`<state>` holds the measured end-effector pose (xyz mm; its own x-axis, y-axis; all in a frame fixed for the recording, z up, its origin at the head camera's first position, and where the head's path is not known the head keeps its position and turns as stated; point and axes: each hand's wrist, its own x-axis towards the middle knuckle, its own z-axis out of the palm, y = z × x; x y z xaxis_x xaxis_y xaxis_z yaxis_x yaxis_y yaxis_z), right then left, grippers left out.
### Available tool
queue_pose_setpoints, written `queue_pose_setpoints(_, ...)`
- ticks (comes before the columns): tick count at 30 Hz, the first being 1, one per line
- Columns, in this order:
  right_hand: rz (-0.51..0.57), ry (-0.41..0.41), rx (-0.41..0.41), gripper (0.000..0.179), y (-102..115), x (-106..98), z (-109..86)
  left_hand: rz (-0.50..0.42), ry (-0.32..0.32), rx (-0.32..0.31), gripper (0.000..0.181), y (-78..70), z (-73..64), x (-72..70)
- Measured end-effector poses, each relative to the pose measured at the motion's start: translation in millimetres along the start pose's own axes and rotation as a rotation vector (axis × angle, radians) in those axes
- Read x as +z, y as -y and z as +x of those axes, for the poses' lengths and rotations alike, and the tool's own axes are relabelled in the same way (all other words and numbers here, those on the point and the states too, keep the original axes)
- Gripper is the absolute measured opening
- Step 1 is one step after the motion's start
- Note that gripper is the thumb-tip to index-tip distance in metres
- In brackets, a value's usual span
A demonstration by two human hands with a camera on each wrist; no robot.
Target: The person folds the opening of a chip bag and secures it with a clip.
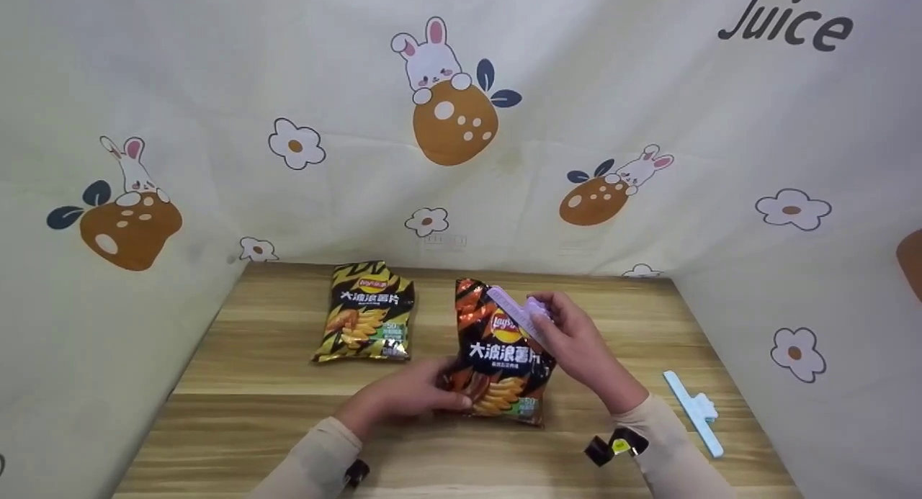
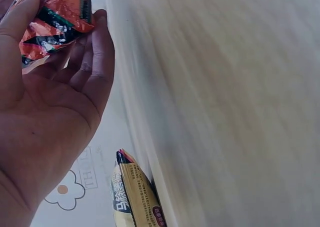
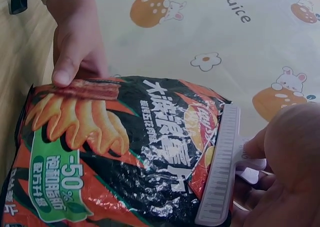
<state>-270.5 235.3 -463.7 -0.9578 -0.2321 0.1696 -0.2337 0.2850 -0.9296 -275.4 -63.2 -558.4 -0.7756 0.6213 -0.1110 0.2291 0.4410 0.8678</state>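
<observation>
An orange-and-black bag of potato chips [image 1: 504, 369] is held up off the wooden table, its printed front showing. My left hand [image 1: 414, 394] grips its lower left side, thumb on the front and fingers behind, as the left wrist view also shows. With thumb and fingers, my right hand [image 1: 580, 337] pinches the handle of a purple bag clip [image 3: 220, 162]. The clip's long bar lies slantwise across the bag's upper right part in the head view. Whether its jaws clamp the bag cannot be told. The right fingertips are partly hidden behind the clip handle.
A yellow-and-black chip bag [image 1: 367, 315] lies at the back left of the wooden table [image 1: 274, 427]. On the right side rests a light blue bag clip [image 1: 693, 414]. A pale printed cloth [image 1: 346, 204] rises behind the table and along both sides.
</observation>
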Motion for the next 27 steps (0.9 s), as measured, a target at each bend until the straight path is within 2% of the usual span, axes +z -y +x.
queue_pose_setpoints(3,-0.026,-0.011,-0.021,0.028,-0.8,-4.0,2.4,-0.024,-0.011,-0.009,0.076,-1.8,-1.6,0.6)
queue_pose_setpoints(10,-0.164,-0.06,-0.118,0.025,-0.6,-12.9,7.2,-0.084,-0.024,0.019,0.052,-2.1,0.0,3.3)
queue_pose_setpoints(21,-0.219,-0.061,-0.074,0.03,1.4,-20.9,14.3,-0.099,-0.056,0.004,0.056,-4.9,1.3,7.2)
queue_pose_setpoints(27,-0.236,-0.069,-0.054,0.032,1.8,-27.8,17.6,-0.16,-0.052,0.001,0.057,-10.3,4.3,9.5)
